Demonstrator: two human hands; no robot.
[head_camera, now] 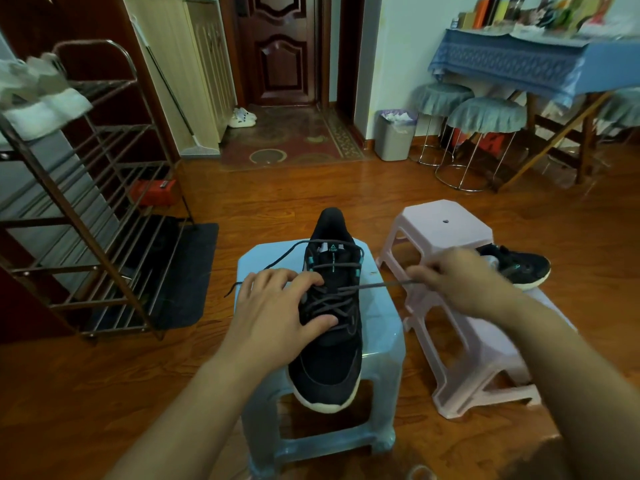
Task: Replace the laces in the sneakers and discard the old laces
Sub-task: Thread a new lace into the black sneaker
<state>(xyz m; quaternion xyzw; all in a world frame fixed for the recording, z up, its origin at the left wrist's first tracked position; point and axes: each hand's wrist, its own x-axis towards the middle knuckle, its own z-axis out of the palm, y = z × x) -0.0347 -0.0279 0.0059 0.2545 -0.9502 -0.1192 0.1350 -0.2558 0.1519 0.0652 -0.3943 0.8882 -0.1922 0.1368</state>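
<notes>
**Pulling a lace on the black sneaker**

On the blue stool sits a black sneaker, toe toward the person. The left hand rests on the sneaker's laces, fingers spread apart. Right of the sneaker, the right hand seems to pinch the dark lace, pulled tight; it is blurry. A second sneaker lies behind the pink stools, right of the blue stool.

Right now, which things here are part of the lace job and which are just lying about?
In use: black sneaker on the blue stool, grey lace, left hand, right hand, second sneaker, bin.
Lying about: pink stools, shoe rack, white sandals.
</notes>
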